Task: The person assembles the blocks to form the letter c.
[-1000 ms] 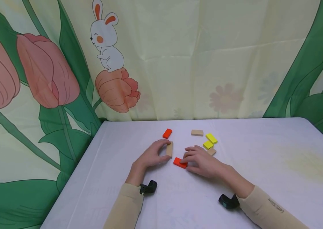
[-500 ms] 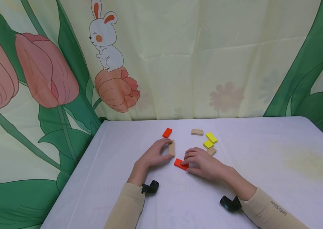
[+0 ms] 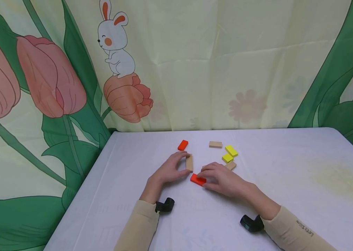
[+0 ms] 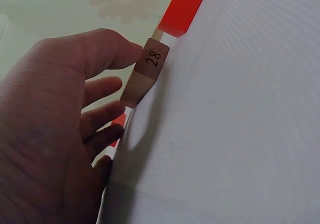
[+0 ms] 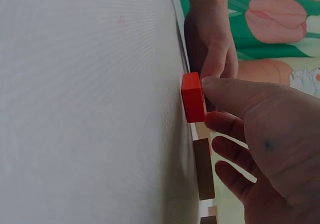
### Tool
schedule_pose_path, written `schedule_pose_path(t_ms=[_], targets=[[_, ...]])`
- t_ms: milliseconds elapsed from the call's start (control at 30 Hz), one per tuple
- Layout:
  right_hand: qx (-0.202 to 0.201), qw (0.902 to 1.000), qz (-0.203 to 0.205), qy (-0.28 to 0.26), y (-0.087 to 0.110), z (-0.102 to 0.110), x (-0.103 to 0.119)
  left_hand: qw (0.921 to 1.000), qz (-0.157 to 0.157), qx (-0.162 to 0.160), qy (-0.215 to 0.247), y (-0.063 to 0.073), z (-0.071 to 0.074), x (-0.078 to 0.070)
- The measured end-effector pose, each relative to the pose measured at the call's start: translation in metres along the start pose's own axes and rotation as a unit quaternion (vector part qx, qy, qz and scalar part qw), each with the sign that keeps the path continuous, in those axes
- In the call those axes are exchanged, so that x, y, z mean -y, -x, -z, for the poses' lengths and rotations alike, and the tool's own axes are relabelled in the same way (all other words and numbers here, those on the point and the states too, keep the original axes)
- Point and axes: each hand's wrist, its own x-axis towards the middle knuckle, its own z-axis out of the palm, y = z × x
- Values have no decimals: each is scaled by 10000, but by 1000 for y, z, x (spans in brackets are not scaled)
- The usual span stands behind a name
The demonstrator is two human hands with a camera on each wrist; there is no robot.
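My left hand point(image 3: 167, 169) holds a plain wooden block point(image 3: 189, 163) by its ends, thumb at the near end and fingers at the far end. In the left wrist view the block's end point(image 4: 153, 58) carries the number 28, and the thumb presses against it. My right hand point(image 3: 223, 178) pinches a red block point(image 3: 196, 179) just in front and to the right of the wooden one. From the right wrist the thumb sits on the red block's end point(image 5: 193, 99), while the other fingers curl loosely beyond it.
Another red block point(image 3: 182, 145) lies behind the left hand. Farther back right are a wooden block point(image 3: 215, 144), two yellow blocks point(image 3: 231, 151) and a wooden block point(image 3: 230, 165) partly behind the right hand. All lie on a white-covered table point(image 3: 289, 174) before a printed curtain point(image 3: 189, 69).
My left hand has slid the wooden block a little to the right, toward the red block. The right hand and its red block have shifted only slightly.
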Motion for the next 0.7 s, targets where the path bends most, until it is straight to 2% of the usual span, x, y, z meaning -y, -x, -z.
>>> schedule_pose_path(t_ms=[267, 467, 700], targets=[[-29, 9994, -98, -316, 0, -5, -4, 9998, 149, 54, 79, 3, 1, 0], [-46, 9997, 56, -222, -1, -7, -6, 9999, 95, 39, 109, 2, 1, 1], [-28, 9999, 42, -136, -2, -8, -6, 9999, 39, 29, 128, 2, 1, 1]])
